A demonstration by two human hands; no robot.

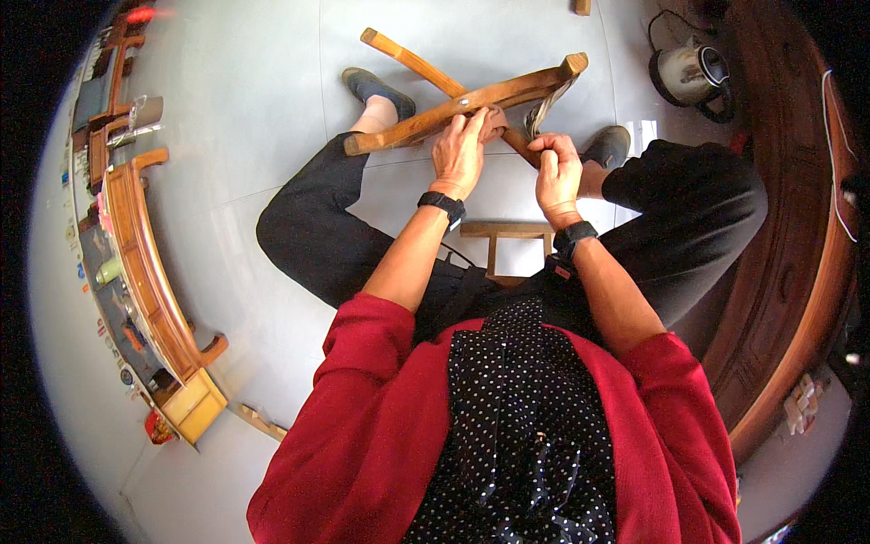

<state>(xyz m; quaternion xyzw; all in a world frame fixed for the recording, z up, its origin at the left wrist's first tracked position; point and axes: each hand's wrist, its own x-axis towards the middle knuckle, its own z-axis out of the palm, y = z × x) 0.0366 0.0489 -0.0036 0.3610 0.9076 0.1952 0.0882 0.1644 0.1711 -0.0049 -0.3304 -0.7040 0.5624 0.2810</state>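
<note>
Two dark cloth shoes [376, 89] flank the brown wooden crossed-bar frame [412, 127]. At the frame's middle, the left hand [460, 152], fingers curled, holds a tan cloth-like piece [496, 124]. Beside its lower right end, the right hand [557, 174] is pinched closed, contents hidden from me. Bars appear joined; remaining work cannot be determined.

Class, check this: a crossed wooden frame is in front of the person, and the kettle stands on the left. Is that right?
Not quite: the kettle stands on the right, as the head view shows. The wooden frame is in front.
</note>
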